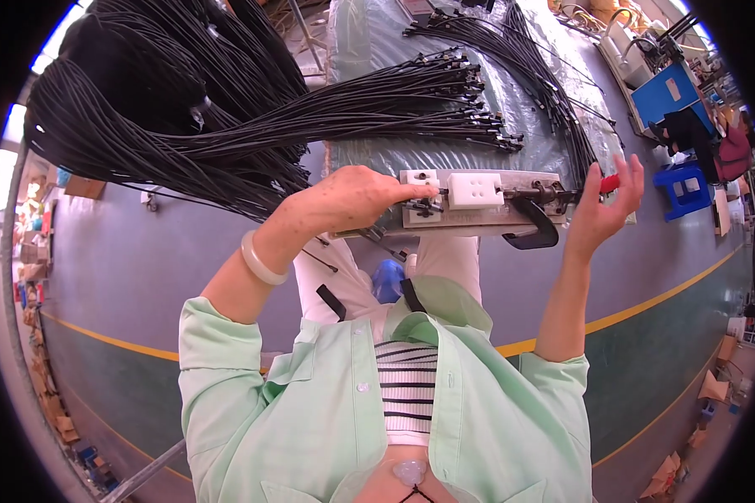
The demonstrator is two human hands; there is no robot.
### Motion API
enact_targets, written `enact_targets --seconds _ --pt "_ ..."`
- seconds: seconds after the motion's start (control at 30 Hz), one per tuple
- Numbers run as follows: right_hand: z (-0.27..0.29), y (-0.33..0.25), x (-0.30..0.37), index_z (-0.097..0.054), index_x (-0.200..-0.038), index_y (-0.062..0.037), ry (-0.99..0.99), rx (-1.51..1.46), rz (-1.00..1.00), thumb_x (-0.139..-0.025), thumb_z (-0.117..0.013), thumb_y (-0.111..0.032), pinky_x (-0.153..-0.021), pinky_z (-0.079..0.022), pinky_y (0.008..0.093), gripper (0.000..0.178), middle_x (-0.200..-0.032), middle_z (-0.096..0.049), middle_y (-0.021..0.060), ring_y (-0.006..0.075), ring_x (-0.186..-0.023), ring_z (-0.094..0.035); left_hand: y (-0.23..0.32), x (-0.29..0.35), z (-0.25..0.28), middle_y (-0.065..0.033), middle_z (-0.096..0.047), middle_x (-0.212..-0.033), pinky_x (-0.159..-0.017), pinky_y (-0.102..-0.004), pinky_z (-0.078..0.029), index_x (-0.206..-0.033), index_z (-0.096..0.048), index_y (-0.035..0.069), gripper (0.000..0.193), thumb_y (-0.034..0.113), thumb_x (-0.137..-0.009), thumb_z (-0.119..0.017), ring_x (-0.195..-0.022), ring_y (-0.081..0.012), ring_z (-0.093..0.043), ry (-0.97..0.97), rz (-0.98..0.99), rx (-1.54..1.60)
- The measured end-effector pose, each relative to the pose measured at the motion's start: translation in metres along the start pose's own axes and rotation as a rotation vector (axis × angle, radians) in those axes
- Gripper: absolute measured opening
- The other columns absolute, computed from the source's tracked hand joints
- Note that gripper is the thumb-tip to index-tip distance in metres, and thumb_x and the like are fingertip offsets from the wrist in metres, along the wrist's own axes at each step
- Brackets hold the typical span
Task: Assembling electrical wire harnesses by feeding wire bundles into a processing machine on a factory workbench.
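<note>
Left hand [356, 197] curled over the left end of a small metal fixture [478, 214], fingertips pressing right beside the white plastic block [476, 189] on top. Right hand [604, 205] mostly open, thumb and forefinger pinching the red handle [610, 182] at the fixture's right end, other fingers spread. Big bundle of black cables [252, 126] fanned out above, connector ends lying on the plastic-covered table [369, 50] just past the fixture.

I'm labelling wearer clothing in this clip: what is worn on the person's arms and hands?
Both hands are bare, no gloves. Pale green shirt sleeves are pushed up past the elbows, leaving forearms uncovered. The left wrist carries a pale, smooth bangle; the right wrist shows nothing worn.
</note>
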State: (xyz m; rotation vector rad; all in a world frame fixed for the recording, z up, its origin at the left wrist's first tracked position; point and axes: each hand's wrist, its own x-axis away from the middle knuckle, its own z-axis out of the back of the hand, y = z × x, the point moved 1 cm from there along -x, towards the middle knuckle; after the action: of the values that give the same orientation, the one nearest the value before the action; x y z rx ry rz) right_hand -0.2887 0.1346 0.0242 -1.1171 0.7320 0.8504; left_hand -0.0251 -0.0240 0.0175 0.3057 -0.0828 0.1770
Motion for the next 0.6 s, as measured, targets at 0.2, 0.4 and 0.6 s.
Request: enact_targets --seconds 0.2,0.4,0.6 --pt "-0.018 0.025 -0.005 -0.06 -0.084 -0.0032 -0.15 -0.59 -0.579 -0.092 -0.056 -0.022 -0.051 -0.032 0.0202 0.021 -0.076 -0.055 0.0 0.0042 -0.058 -0.04 0.001 0.001 -0.008 -0.0132 -0.064 -0.088 -0.063 -0.0398 -0.051 -0.132 -0.044 0.03 0.07 -0.009 -0.074 -0.048 -0.071 -0.0322 -0.061 -0.012 0.075 0.15" --pt "-0.018 0.025 0.006 -0.042 -0.062 -0.0038 -0.474 -0.331 -0.143 -0.093 -0.056 -0.02 -0.047 -0.026 0.0241 0.038 -0.056 -0.038 -0.0034 0.0061 -0.053 -0.031 0.0 0.004 -0.018 -0.0143 -0.064 -0.092 -0.064 -0.0409 -0.05 -0.13 -0.046 0.025 0.064 -0.009 -0.076 -0.048 -0.075 -0.0345 -0.061 0.135 0.031 0.202" --pt "-0.022 0.027 0.008 -0.045 -0.063 -0.0031 -0.336 -0.419 -0.221 -0.091 -0.057 -0.016 -0.046 -0.027 0.0236 0.033 -0.056 -0.04 -0.0009 0.0075 -0.052 -0.034 0.004 0.007 -0.023 -0.0143 -0.063 -0.087 -0.065 -0.0364 -0.049 -0.124 -0.053 0.017 0.054 -0.009 -0.078 -0.05 -0.068 -0.0317 -0.059 0.303 -0.001 0.34"
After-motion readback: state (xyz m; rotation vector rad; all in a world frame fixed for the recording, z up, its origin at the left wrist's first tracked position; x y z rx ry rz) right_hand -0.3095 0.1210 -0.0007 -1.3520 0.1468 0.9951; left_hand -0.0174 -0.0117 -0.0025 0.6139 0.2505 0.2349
